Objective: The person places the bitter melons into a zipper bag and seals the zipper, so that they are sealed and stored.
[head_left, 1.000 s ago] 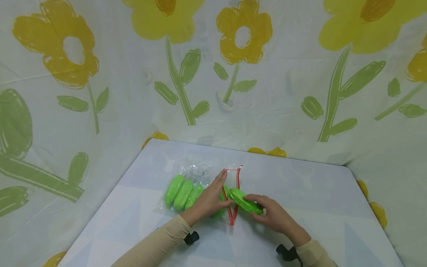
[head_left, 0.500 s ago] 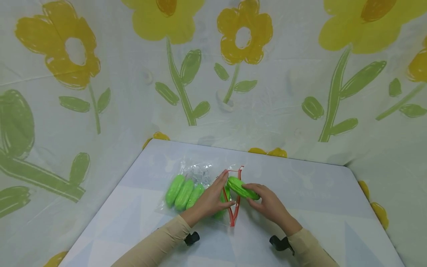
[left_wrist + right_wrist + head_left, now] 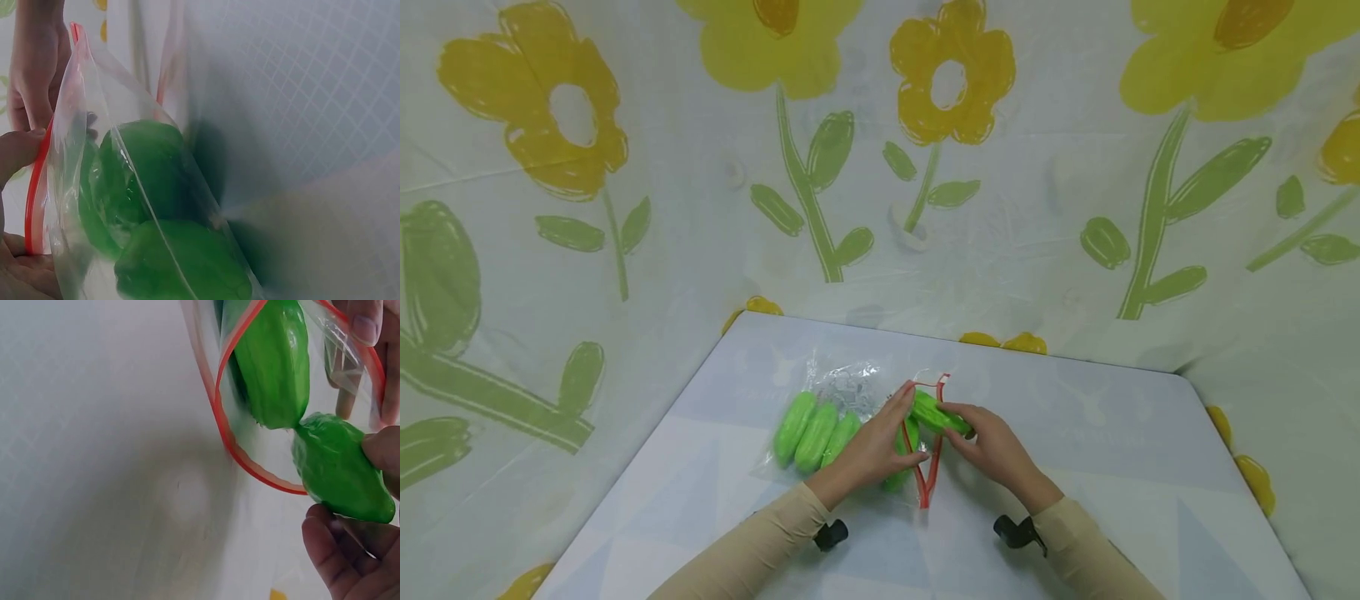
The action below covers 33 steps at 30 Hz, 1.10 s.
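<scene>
A clear zip bag with a red-edged mouth lies on the table, holding several green cucumber-shaped vegetables. Straight fingers and a spread-out thumb of my left hand hold back the near lip of the mouth. My right hand pinches another green cucumber-shaped vegetable by its right end. Its far end is at the mouth, touching a vegetable inside in the right wrist view. Through the plastic, the left wrist view shows rounded green ends.
The white table carries a pale triangle pattern. Behind it hangs a curtain printed with yellow flowers. Black wrist cameras sit below both wrists, close above the tabletop.
My right hand has moved left and away from me, bringing the green vegetable from in front of the bag's mouth into it. The left hand has stayed almost still.
</scene>
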Each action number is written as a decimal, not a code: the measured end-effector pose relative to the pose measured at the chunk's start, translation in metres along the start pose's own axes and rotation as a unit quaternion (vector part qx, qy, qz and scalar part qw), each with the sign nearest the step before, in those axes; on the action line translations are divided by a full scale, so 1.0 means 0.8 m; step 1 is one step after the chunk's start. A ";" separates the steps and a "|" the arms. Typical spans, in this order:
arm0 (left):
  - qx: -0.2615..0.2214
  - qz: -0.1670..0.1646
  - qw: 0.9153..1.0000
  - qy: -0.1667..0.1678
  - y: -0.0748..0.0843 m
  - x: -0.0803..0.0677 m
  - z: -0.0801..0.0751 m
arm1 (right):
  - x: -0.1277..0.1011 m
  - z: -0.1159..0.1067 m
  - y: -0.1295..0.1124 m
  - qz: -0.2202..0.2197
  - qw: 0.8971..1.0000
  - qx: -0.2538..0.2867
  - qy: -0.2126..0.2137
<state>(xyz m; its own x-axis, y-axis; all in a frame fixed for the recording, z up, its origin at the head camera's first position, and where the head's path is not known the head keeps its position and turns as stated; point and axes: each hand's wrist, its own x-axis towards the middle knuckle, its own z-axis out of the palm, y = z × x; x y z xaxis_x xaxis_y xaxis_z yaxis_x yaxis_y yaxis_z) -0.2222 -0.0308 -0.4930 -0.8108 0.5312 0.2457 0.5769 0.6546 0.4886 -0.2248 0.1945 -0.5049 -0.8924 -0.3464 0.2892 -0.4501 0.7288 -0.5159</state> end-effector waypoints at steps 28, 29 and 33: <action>-0.011 -0.001 1.000 0.003 0.002 0.000 -0.001 | -0.008 0.020 0.003 0.035 0.995 0.086 0.021; -0.013 -0.002 1.000 0.003 0.002 -0.001 -0.001 | -0.009 0.022 0.003 0.040 0.995 0.091 0.026; -0.015 -0.003 1.000 -0.001 0.001 -0.001 -0.001 | -0.010 0.027 0.005 0.053 0.992 0.104 0.050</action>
<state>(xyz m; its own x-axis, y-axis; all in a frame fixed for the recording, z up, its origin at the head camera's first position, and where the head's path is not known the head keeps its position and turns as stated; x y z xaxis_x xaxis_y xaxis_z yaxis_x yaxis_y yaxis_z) -0.2206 -0.0309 -0.4924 -0.8138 0.5284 0.2421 0.5693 0.6408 0.5150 -0.2203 0.1877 -0.5266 -0.9319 -0.2060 0.2985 -0.3605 0.6161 -0.7003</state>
